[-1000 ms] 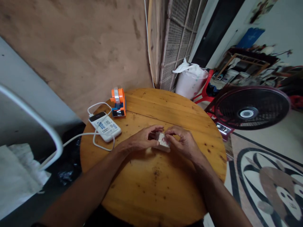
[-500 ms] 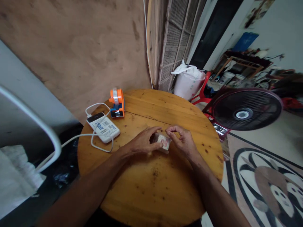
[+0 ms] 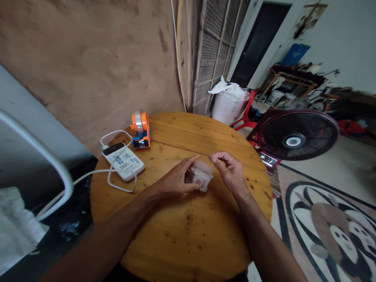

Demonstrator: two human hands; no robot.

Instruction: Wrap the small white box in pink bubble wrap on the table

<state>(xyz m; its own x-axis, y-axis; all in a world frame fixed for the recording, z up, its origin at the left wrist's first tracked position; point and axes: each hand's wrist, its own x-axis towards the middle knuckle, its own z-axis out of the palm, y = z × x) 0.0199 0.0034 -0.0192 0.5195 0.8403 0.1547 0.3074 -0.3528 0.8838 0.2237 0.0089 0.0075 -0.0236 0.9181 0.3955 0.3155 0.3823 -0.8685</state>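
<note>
A small clear plastic box [image 3: 202, 181] with red print on its front rests on the round wooden table. Its lid looks raised, and pale contents show faintly through the wall. My left hand [image 3: 176, 177] is closed around the box's left side, thumb along the front and fingers behind. To the right of the box, slightly apart from it, my right hand [image 3: 230, 169] pinches thumb and forefinger together. A tiny dark tip shows at the pinch, too small to name.
On the wooden table [image 3: 164, 239], a white power bank [image 3: 129, 166] with a looped white cable lies at left. Behind it stands an orange and blue holder [image 3: 141, 131]. A dark fan [image 3: 296, 135] stands beyond the right edge, near a white sack [image 3: 230, 102].
My right hand has drawn a little away from the box, to the right. The box's lid now shows raised above it. The whole view has shifted slightly.
</note>
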